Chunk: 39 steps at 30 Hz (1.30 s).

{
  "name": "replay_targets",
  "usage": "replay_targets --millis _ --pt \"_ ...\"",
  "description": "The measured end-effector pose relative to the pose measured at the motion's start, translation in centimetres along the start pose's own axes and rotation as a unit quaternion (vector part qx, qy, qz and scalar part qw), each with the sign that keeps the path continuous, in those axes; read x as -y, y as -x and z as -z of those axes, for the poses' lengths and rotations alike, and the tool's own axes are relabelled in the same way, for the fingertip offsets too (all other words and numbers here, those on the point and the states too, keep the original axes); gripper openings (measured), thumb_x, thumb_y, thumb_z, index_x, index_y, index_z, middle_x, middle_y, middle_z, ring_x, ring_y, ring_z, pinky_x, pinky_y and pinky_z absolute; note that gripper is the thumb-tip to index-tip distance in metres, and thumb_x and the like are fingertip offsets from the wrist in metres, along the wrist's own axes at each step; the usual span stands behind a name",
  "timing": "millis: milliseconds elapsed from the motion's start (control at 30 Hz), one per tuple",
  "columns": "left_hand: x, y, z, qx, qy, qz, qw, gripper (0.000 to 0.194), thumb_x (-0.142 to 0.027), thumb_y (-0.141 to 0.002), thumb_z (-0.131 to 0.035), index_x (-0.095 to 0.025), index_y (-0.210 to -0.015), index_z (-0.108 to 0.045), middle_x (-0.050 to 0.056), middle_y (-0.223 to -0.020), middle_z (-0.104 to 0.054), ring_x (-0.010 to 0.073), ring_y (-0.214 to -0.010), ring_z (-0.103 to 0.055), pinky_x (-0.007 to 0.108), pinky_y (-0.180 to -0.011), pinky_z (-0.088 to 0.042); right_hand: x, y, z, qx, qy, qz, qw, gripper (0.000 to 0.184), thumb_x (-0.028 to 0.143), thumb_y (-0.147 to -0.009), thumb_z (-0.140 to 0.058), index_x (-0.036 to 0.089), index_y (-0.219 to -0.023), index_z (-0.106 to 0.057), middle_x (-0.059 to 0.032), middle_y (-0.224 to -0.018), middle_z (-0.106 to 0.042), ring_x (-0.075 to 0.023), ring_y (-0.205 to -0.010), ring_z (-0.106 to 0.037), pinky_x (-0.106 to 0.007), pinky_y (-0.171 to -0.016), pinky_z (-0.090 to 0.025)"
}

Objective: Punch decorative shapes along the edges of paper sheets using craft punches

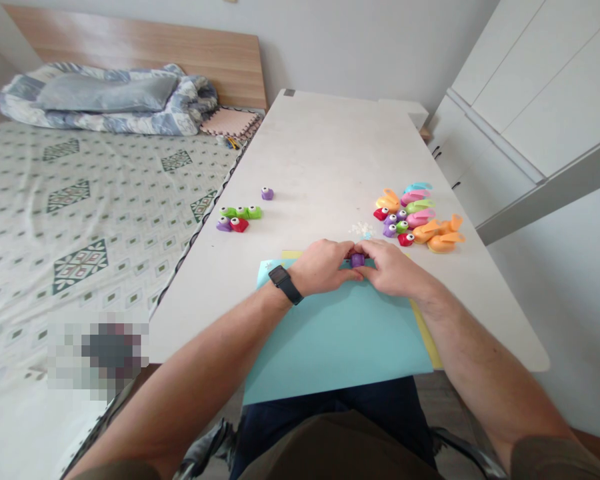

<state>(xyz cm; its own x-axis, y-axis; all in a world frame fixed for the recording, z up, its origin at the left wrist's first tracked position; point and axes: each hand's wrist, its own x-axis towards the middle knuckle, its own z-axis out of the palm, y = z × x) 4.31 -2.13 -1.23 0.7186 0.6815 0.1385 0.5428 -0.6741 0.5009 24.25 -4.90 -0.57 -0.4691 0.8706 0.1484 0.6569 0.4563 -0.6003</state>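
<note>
A small purple craft punch point(357, 261) sits at the far edge of a light blue sheet of paper point(330, 340). My left hand point(325, 265), its fingers closed, grips the punch from the left, and a dark watch is on that wrist. From the right, my right hand point(391, 267) closes its fingers and thumb on the same punch. Part of the punch and the paper edge under it are hidden by my fingers. Beneath the blue sheet, yellow paper point(427, 337) shows along the right side. White and light blue paper bits point(363, 230) lie just beyond my hands.
On the right lie several small punches point(391, 230) and larger orange, pink, green and blue lever punches point(443, 241). Several green, purple and red punches point(241, 213) stand on the left, with one purple punch point(267, 193) farther back. A bed point(130, 193) adjoins the white table point(325, 147).
</note>
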Motion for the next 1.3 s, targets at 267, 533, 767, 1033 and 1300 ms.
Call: replay_targets --millis 267,533,767,1033,1300 --pt "0.1 0.1 0.1 -0.003 0.015 -0.001 1.000 0.042 -0.051 -0.087 -0.069 -0.019 -0.113 -0.066 0.008 -0.102 -0.075 0.0249 -0.094 -0.072 0.033 -0.083 -0.054 0.0 0.0 0.0 0.003 0.004 -0.002 1.000 0.022 0.014 -0.078 -0.071 0.020 -0.099 -0.067 -0.0046 -0.096 -0.070 -0.0221 -0.090 -0.062 -0.032 -0.079 -0.044" --pt "0.1 0.3 0.5 -0.019 0.024 0.000 1.000 0.047 -0.054 -0.084 -0.071 -0.020 -0.115 -0.065 0.006 -0.106 -0.076 0.0245 -0.098 -0.072 0.032 -0.085 -0.054 0.0 0.0 0.3 0.010 -0.001 0.000 1.000 0.024 0.016 -0.082 -0.068 0.020 -0.106 -0.067 -0.0055 -0.100 -0.070 -0.0226 -0.093 -0.063 -0.034 -0.082 -0.046" --pt "1.0 0.8 1.3 -0.001 0.015 0.035 0.999 0.060 -0.058 -0.080 -0.073 -0.018 -0.124 -0.064 0.009 -0.111 -0.076 0.0264 -0.105 -0.072 0.035 -0.091 -0.055 -0.4 0.3 0.9 0.003 0.011 -0.018 1.000 0.024 0.023 -0.084 -0.069 0.021 -0.108 -0.066 -0.0055 -0.098 -0.070 -0.0224 -0.091 -0.063 -0.036 -0.082 -0.048" --pt "1.9 0.9 1.2 -0.016 0.017 0.031 0.999 0.022 -0.029 -0.092 -0.059 -0.020 -0.109 -0.070 0.004 -0.098 -0.078 0.0200 -0.093 -0.073 0.030 -0.084 -0.056 -0.8 0.4 1.4 -0.024 -0.026 -0.026 0.999 0.030 0.022 -0.085 -0.068 0.023 -0.115 -0.065 -0.0064 -0.104 -0.072 -0.0235 -0.095 -0.066 -0.039 -0.087 -0.051" --pt "1.8 0.9 1.3 -0.014 0.010 0.031 0.999 0.021 -0.026 -0.090 -0.059 -0.019 -0.107 -0.071 0.004 -0.095 -0.078 0.0188 -0.088 -0.073 0.029 -0.082 -0.056 -1.9 0.2 1.6 -0.098 -0.088 -0.086 0.988 0.034 0.036 -0.091 -0.065 0.023 -0.122 -0.063 -0.0064 -0.109 -0.072 -0.0233 -0.099 -0.066 -0.041 -0.093 -0.051"
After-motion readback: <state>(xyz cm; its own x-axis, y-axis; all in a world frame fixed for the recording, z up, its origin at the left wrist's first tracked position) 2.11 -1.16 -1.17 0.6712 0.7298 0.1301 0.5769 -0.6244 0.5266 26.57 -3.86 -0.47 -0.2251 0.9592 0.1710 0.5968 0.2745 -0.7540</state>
